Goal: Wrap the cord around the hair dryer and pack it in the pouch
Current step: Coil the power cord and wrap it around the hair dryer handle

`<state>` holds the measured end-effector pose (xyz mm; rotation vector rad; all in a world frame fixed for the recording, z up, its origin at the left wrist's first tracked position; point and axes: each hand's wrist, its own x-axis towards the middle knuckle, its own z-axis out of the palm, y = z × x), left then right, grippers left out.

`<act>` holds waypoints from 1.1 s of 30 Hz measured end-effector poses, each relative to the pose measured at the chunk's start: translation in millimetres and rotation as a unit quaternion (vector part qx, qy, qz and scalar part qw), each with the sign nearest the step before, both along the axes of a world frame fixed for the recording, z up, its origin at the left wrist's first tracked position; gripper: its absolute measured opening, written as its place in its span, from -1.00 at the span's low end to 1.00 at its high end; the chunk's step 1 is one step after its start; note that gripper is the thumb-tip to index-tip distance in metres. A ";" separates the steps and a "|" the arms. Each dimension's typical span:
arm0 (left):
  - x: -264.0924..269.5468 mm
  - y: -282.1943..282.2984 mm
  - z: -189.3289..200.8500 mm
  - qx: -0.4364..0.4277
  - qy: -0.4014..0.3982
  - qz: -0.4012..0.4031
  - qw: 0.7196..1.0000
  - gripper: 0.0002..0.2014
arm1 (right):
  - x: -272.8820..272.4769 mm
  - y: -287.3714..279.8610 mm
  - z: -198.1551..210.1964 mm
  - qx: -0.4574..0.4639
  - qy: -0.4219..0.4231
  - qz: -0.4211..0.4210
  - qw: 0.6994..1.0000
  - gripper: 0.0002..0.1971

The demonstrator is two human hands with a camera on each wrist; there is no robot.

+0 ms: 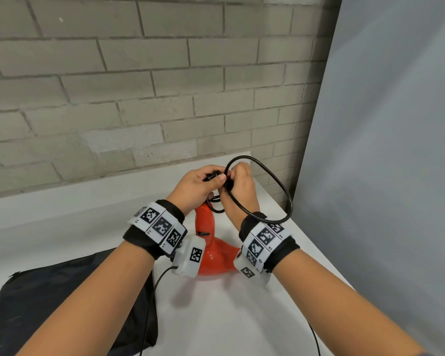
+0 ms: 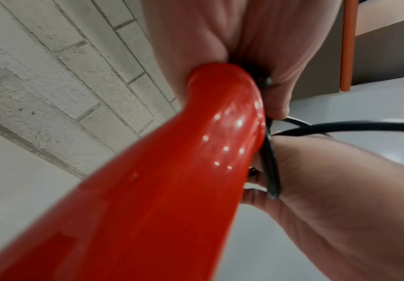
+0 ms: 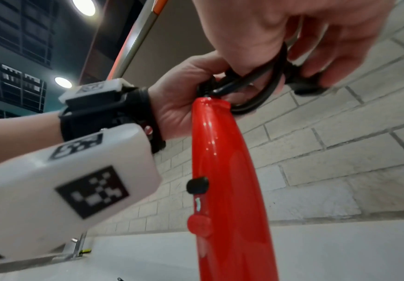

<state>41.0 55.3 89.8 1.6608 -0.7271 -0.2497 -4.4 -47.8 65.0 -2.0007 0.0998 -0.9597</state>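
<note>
dryer (image 1: 217, 249): red, on the table (image 1: 242, 317), handle end up between both hands | left hand (image 1: 194, 185): fingers clamped on cord (image 1: 280, 187) at the handle tip | right hand (image 1: 239, 185): pinches cord (loop arcs right) | pouch (image 1: 70, 301): black, near left

one hair dryer (image 1: 211, 242) – one cord (image 1: 280, 183), one pouch (image 1: 62, 291), two hands

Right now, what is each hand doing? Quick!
Left hand: closed, gripping the black cord at the tip of the red hair dryer handle.
Right hand: closed, pinching a loop of the same cord.
</note>
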 end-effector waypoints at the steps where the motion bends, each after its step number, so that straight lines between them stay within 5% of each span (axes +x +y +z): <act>1: -1.4 -0.3 0.6 -0.002 0.001 -0.003 1.000 -0.84 | 2.2 -1.2 -1.5 -0.015 0.015 -0.005 1.000 -0.76; 4: -1.2 -0.7 1.2 -0.002 -0.008 -0.007 1.000 -0.82 | 1.2 -5.9 0.5 -0.081 0.071 0.007 0.994 -0.80; 9: 1.9 2.5 1.0 -0.023 -0.002 -0.022 0.999 -0.79 | -18.1 -29.8 9.3 -0.074 0.176 0.223 0.956 -0.70; 11: 5.5 5.7 1.5 -0.048 0.017 0.003 0.999 -0.73 | -22.4 -50.7 -2.7 -0.121 0.264 0.218 0.932 -0.89; 13: 10.3 8.8 0.9 -0.077 0.052 0.020 0.995 -0.70 | -25.4 -75.5 -19.4 -0.159 0.351 0.151 0.910 -0.79; 15: 13.0 10.9 0.2 -0.090 0.070 0.031 0.993 -0.73 | -28.0 -96.6 -36.4 -0.191 0.453 0.087 0.867 -0.72; 18: 11.4 9.2 0.9 -0.076 0.052 0.034 0.995 -0.77 | -28.5 -109.0 -52.9 -0.274 0.614 0.042 0.739 -0.67; 20: 8.9 6.7 2.1 -0.072 0.041 0.025 0.996 -0.76 | -30.4 -106.0 -56.0 -0.318 0.649 0.035 0.690 -0.64; 22: 7.3 4.0 2.6 -0.066 0.036 0.017 0.997 -0.76 | -28.3 -100.8 -53.0 -0.311 0.611 0.038 0.727 -0.63; 24: 5.9 2.1 2.5 -0.061 0.034 0.007 0.998 -0.76 | -25.0 -91.3 -45.0 -0.219 0.510 0.068 0.829 -0.58; 26: 3.8 -0.1 2.8 -0.062 0.036 -0.001 0.997 -0.76 | -22.2 -75.2 -30.9 -0.145 0.404 0.145 0.891 -0.51; 33: -1.5 -0.7 4.1 -0.047 0.027 -0.018 0.998 -0.75 | -4.5 -32.2 -16.9 -0.062 0.285 0.244 0.925 -0.75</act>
